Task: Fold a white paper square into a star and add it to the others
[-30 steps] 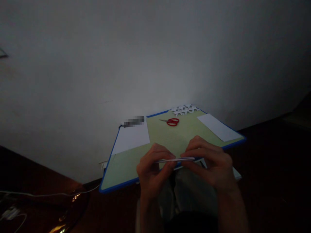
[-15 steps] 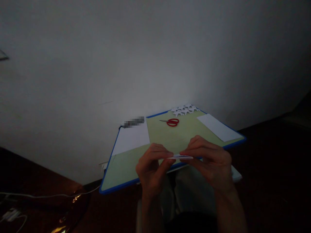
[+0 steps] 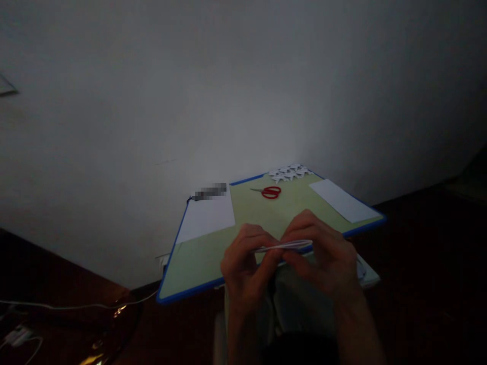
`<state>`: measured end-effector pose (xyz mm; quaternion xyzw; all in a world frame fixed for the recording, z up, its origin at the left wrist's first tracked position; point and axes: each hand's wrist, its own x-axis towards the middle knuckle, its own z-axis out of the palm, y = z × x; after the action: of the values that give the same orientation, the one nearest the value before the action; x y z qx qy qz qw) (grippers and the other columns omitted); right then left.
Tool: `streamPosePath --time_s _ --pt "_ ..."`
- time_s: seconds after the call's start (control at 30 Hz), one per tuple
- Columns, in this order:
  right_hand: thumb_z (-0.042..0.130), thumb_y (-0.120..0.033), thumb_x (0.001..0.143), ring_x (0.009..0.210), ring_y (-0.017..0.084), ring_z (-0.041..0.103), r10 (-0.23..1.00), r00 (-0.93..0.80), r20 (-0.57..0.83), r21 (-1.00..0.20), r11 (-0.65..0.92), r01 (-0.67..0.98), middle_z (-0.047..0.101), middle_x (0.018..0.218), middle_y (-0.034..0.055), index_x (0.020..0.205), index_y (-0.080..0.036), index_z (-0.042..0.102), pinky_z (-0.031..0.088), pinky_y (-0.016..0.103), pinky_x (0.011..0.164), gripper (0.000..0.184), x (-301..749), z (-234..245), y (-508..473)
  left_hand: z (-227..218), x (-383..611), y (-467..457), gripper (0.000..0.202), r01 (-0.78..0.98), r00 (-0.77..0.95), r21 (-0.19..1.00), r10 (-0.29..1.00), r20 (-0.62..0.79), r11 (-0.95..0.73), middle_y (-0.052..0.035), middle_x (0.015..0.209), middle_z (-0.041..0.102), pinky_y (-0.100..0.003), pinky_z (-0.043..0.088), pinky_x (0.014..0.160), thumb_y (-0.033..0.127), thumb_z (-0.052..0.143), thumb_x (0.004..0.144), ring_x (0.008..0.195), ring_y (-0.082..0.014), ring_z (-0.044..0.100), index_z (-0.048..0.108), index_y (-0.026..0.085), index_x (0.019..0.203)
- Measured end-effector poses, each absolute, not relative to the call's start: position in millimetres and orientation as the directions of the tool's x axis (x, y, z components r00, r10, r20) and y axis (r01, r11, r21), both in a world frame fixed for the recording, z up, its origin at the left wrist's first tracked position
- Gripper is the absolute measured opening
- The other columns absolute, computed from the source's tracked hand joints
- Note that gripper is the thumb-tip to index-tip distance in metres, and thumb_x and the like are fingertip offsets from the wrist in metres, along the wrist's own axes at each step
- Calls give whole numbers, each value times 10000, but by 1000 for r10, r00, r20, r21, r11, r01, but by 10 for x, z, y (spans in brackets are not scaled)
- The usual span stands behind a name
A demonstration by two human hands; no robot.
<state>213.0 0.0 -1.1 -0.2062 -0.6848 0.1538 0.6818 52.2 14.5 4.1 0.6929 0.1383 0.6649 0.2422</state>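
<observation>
A small folded piece of white paper (image 3: 299, 244), seen nearly edge-on, is held in the air over the near edge of the table. My left hand (image 3: 249, 261) pinches it between thumb and fingers close to its middle. From the other side my right hand (image 3: 323, 253) has fingers and thumb on it, its fingertips close to those of my left hand. Beyond the hands, red-handled scissors (image 3: 271, 192) lie on the pale green tabletop (image 3: 262, 215), blades pointing left.
Several folded white paper shapes (image 3: 289, 173) lie at the table's far edge against the wall (image 3: 243, 101). White sheets lie left (image 3: 209, 220) and right (image 3: 342, 200); a blurred-out dark item (image 3: 210, 192) rests at the left sheet's top. A white cable (image 3: 87, 306) runs at lower left.
My left hand has slid right along the paper, bringing both hands' fingertips together. The paper now sticks out farther on the right and tilts slightly up there.
</observation>
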Motion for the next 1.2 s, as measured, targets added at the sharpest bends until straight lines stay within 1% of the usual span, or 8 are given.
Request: streamPosePath --time_s 0.2,0.33,0.43,0.57,0.7,0.77,0.93,1.2 --pt "775 -58 915 803 180 610 508 34 861 -509 860 44 673 856 4 1003 -222 765 468 346 700 186 2166 -36 8 9 535 181 112 -114 76 517 512 856 -848 -24 878 764 -331 541 778 178 824 926 836 -183 670 803 241 1016" --pt "772 -162 949 798 175 591 577 189 794 -582 813 -38 646 826 -2 905 -232 753 470 329 712 85 2129 -80 78 -2 567 164 368 -98 52 587 585 809 -804 -39 995 771 -323 577 827 269 926 831 928 -197 712 784 255 1170" --pt "776 -217 952 793 180 590 628 244 739 -618 776 -128 625 818 4 881 -233 748 481 319 699 77 2087 -99 111 22 579 147 243 -70 59 569 566 822 -819 -35 922 764 -300 580 767 196 911 831 861 -186 713 784 225 1035" --pt "795 -245 929 837 204 618 652 175 738 -609 754 -245 650 860 28 922 -237 769 508 338 718 28 2081 -108 111 51 551 143 149 -31 58 531 529 847 -847 -21 847 744 -289 562 701 105 842 866 784 -167 695 764 207 941" --pt "865 -296 858 902 235 649 654 92 751 -609 739 -287 707 941 47 1060 -261 782 532 372 764 222 2140 -124 104 61 484 152 187 48 106 491 493 863 -870 -22 858 745 -299 556 699 78 840 865 793 -169 690 774 213 977" --pt "886 -294 837 930 243 650 640 52 766 -605 746 -277 715 979 50 1123 -272 781 534 382 777 305 2175 -135 107 71 450 152 186 85 146 458 466 873 -885 -26 869 752 -302 555 695 83 834 878 793 -170 689 778 216 996" --pt "829 -152 868 871 229 636 534 -8 845 -530 835 -147 704 910 34 1034 -269 798 518 403 766 205 2237 -136 131 108 396 123 129 158 231 395 423 876 -905 -24 881 765 -297 544 707 96 782 938 804 -163 679 774 205 1007" --pt "837 -157 856 822 246 639 448 -23 894 -446 893 56 719 843 28 1005 -269 794 518 462 788 191 2296 -64 90 116 415 73 96 261 256 382 445 858 -887 -26 815 734 -336 509 696 112 723 971 756 -183 653 742 206 961"
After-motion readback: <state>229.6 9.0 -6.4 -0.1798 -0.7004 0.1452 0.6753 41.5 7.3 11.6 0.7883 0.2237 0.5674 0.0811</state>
